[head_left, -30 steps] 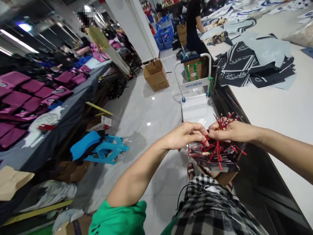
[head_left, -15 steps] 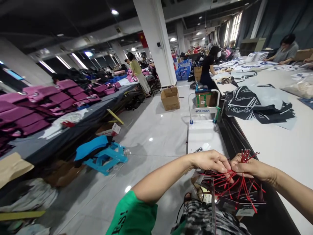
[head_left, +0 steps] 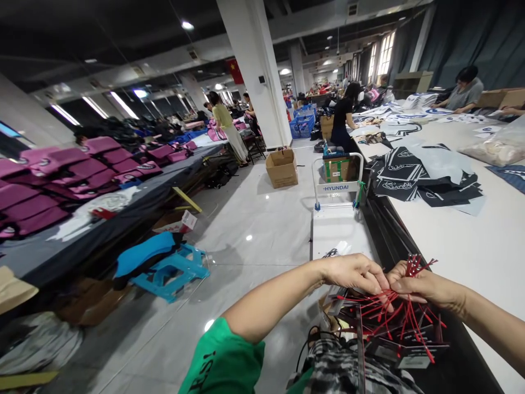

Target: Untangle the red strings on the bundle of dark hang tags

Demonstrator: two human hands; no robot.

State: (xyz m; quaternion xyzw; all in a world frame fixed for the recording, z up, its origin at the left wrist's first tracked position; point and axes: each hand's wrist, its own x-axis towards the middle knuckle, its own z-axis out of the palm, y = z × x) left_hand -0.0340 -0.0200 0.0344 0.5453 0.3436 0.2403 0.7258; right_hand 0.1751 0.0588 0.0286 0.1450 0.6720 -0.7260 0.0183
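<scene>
Below me, at the edge of the white table, both hands meet over a bundle of red cords [head_left: 406, 314]. My right hand [head_left: 426, 284] is closed around the bundle, and the cord tops stick up above its fingers. Fingertips of my left hand [head_left: 359, 276] pinch at the strands right beside it; which strand they hold is partly hidden. Beneath the hands the cords fan out, several with thicker red ends. Dark hang tags [head_left: 422, 350] hang below in front of my lap, partly covered by the cords.
The white table [head_left: 435, 235] on my right bears a pile of black printed panels [head_left: 406, 172]. Ahead stand a white platform trolley [head_left: 336, 232] and a cardboard box [head_left: 281, 168]. A blue stool [head_left: 172, 273] is at left, before a table of pink bags [head_left: 90, 169]. Co-workers stand farther off.
My view has turned slightly to the right, so the room sits farther left. Both hands stay together at the red cords, with only a small shift of the left fingers.
</scene>
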